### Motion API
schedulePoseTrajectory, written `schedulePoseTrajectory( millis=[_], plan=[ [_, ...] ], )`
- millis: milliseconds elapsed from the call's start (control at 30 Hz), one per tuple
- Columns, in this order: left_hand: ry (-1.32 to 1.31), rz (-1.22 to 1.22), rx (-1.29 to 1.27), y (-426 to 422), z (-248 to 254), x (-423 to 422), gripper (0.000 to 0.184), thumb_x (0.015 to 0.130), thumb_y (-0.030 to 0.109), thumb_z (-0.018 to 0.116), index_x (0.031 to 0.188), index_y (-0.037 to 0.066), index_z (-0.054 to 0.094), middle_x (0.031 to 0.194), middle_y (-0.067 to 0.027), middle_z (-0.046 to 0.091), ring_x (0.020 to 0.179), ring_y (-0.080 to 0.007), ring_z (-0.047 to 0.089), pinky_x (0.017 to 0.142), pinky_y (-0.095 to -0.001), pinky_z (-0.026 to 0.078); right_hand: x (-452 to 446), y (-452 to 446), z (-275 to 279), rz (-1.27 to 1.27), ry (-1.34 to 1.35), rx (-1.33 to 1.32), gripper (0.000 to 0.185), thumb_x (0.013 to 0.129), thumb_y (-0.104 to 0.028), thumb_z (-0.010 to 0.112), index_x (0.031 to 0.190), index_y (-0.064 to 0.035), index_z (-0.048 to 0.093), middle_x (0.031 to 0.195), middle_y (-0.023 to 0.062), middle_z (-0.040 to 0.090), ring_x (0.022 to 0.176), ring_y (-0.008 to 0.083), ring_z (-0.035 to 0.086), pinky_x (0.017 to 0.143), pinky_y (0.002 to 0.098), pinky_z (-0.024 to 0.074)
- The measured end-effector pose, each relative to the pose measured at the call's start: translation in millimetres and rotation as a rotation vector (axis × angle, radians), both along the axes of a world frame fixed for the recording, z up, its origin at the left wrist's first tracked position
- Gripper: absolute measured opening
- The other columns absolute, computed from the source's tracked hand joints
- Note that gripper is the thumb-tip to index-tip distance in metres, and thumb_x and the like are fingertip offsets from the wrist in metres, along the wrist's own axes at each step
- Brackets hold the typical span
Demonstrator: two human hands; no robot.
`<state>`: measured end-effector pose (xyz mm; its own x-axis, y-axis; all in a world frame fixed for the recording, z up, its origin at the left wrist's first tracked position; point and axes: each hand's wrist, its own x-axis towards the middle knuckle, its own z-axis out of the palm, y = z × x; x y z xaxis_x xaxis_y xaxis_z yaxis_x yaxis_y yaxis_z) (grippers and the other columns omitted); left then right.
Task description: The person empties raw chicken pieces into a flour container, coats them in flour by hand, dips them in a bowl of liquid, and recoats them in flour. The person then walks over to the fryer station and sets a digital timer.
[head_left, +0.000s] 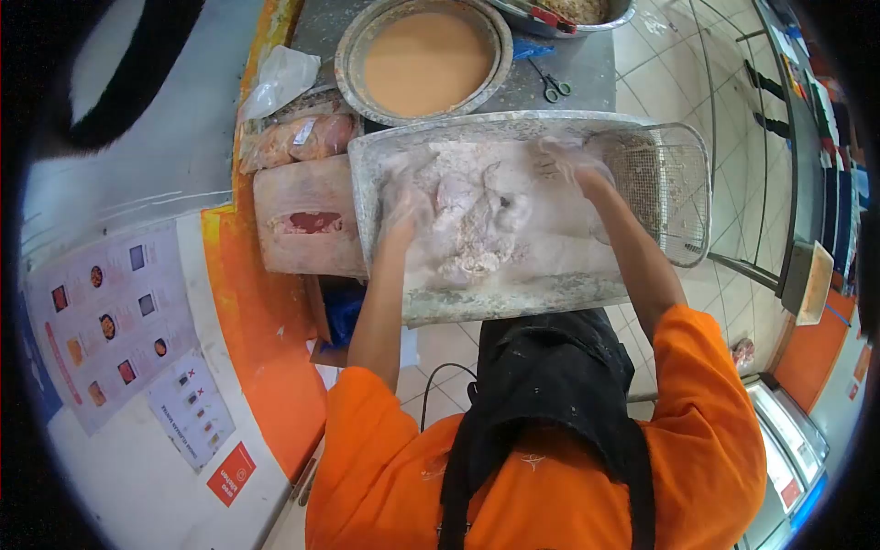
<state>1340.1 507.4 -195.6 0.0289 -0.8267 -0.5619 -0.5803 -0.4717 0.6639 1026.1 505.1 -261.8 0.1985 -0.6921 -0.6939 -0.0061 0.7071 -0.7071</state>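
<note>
A large metal tub (pixel 513 301) of white flour (pixel 559 238) lies in front of me. Several flour-coated pieces, which look like chicken (pixel 477 206), are heaped left of its middle. My left hand (pixel 408 203), whitened and seemingly in a thin clear glove, is over the tub's left part beside the heap; blur hides its fingers. Over the right part of the flour, my right hand (pixel 576 165) is apart from the pieces, its fingers stretched out and blurred, with nothing visible in them. A wire basket (pixel 674 197) rests at the tub's right end.
Behind the tub stands a bowl of orange-brown batter (pixel 426 60), with scissors (pixel 552 84) to its right. Packed raw meat (pixel 298 142) and a box-like block (pixel 307 220) sit at the left. Another metal bowl (pixel 587 27) is at the back right.
</note>
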Motion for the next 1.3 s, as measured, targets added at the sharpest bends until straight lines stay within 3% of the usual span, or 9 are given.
schedulePoseTrajectory(
  millis=[67,267,467,633,767,833,1000,1200,1300],
  plan=[
    [0.375,0.366,-0.038,-10,-9,-21,0.051,0.096,0.041,0.039,0.121,-0.001,0.054,0.110,-0.0191,0.059,0.098,-0.0272,0.057,0.088,-0.0349,0.044,21,-16,-12,0.160,0.107,-0.031,0.051,0.090,-0.043,0.055,0.126,-0.0073,0.056,0.127,0.0112,0.055,0.117,0.0235,0.051,0.101,0.0347,0.0377],
    [-0.332,-0.450,-0.214,-9,-50,-2,0.039,0.097,0.026,0.039,0.129,0.006,0.049,0.122,-0.0226,0.055,0.106,-0.0400,0.055,0.092,-0.0417,0.043,126,-31,33,0.315,0.037,0.045,0.052,0.087,-0.045,0.056,0.133,-0.0212,0.051,0.141,0.0075,0.044,0.125,0.0266,0.044,0.109,0.0380,0.0303],
    [-0.055,-0.137,0.111,50,28,29,0.036,0.096,0.024,0.043,0.125,0.002,0.051,0.112,-0.0137,0.061,0.091,-0.0303,0.061,0.084,-0.0360,0.046,39,0,103,0.837,0.262,-0.555,0.058,0.087,-0.056,0.046,0.118,-0.0094,0.062,0.119,0.0139,0.061,0.100,0.0243,0.058,0.093,0.0363,0.0414],
    [-0.087,-0.434,-0.220,91,-97,44,0.032,0.095,0.022,0.050,0.122,0.004,0.054,0.100,-0.0067,0.060,0.083,-0.0169,0.057,0.081,-0.0313,0.047,56,31,93,0.556,0.529,-0.036,0.035,0.096,-0.031,0.041,0.121,-0.0137,0.058,0.123,0.0078,0.059,0.108,0.0256,0.056,0.099,0.0342,0.0425],
    [0.874,0.439,0.189,87,-64,-4,0.033,0.091,0.020,0.057,0.120,0.003,0.054,0.101,-0.0068,0.059,0.092,-0.0144,0.055,0.085,-0.0304,0.046,88,53,-5,0.336,0.271,-0.462,0.039,0.092,-0.039,0.051,0.111,-0.0071,0.062,0.110,0.0104,0.064,0.103,0.0232,0.057,0.088,0.0343,0.0475],
    [0.798,0.274,0.224,80,-68,13,0.036,0.090,0.021,0.059,0.119,0.002,0.054,0.100,-0.0069,0.060,0.092,-0.0148,0.056,0.088,-0.0307,0.045,111,58,14,0.126,0.174,0.039,0.039,0.090,-0.039,0.056,0.110,-0.0068,0.064,0.107,0.0098,0.065,0.101,0.0211,0.058,0.087,0.0328,0.0474],
    [-0.203,-1.123,-0.433,71,-59,54,0.033,0.088,0.018,0.059,0.116,0.000,0.055,0.089,-0.0069,0.064,0.081,-0.0145,0.059,0.082,-0.0303,0.048,61,59,125,0.565,0.225,-0.218,0.044,0.090,-0.038,0.054,0.118,-0.0050,0.060,0.103,0.0113,0.065,0.095,0.0140,0.058,0.083,0.0316,0.0456],
    [0.098,-0.659,-0.122,94,-34,30,0.025,0.090,0.011,0.051,0.111,-0.001,0.055,0.097,-0.0080,0.063,0.082,-0.0144,0.059,0.075,-0.0297,0.050,-4,102,4,0.520,0.594,0.097,0.043,0.100,-0.033,0.033,0.135,-0.0120,0.044,0.120,0.0094,0.060,0.105,0.0131,0.057,0.083,0.0362,0.0486],
    [0.168,-0.706,0.047,110,-88,19,0.041,0.079,0.021,0.063,0.113,-0.001,0.055,0.110,-0.0107,0.059,0.092,-0.0179,0.057,0.082,-0.0322,0.049,52,97,36,0.259,0.088,0.022,0.043,0.099,-0.037,0.033,0.127,-0.0081,0.051,0.114,0.0082,0.059,0.103,0.0208,0.056,0.092,0.0363,0.0440]
  ],
)
